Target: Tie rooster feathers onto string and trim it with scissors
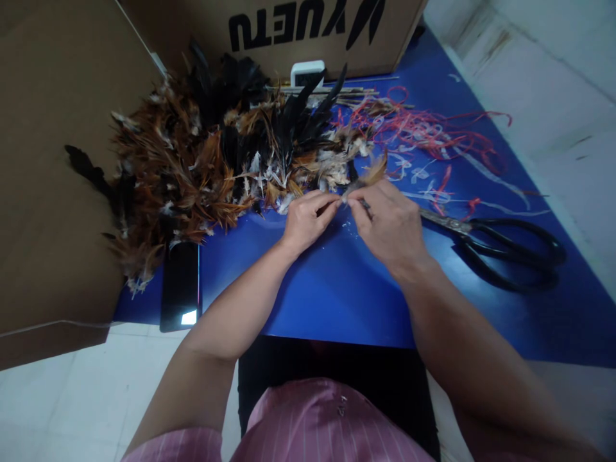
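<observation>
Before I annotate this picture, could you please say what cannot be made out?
Head view:
Blades of the scissors: partly behind right hand
Base of the held feather: behind fingertips
Upper end of the phone: behind feather pile
Display of the white device: too small to read

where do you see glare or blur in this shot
Head view: a bright white patch, likely glare, on the dark phone; a softer sheen on the blue table; dim light overall; the feather in the right hand looks soft.
</observation>
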Demonstrator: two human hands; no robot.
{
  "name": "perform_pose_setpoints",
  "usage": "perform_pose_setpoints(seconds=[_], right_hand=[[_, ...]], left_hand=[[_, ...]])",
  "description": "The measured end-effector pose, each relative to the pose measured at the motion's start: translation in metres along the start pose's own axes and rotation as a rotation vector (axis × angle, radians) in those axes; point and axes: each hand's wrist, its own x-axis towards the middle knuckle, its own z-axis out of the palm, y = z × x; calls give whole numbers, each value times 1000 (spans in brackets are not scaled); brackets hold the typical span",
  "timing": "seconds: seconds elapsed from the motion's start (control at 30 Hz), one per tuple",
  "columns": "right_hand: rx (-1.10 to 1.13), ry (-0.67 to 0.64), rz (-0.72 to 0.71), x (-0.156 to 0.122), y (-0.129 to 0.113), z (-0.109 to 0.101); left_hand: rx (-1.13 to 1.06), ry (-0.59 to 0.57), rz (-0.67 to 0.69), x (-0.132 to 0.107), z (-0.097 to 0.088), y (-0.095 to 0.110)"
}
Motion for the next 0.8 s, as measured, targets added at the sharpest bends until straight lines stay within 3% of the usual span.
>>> perform_pose_setpoints(seconds=[0.33, 0.8], right_hand=[[-185, 42, -91, -1, 2, 2], [-167, 12, -104, 0, 2, 2]], left_hand=[[113, 23, 174, -2, 2, -7], [119, -8, 145, -3, 4, -11]])
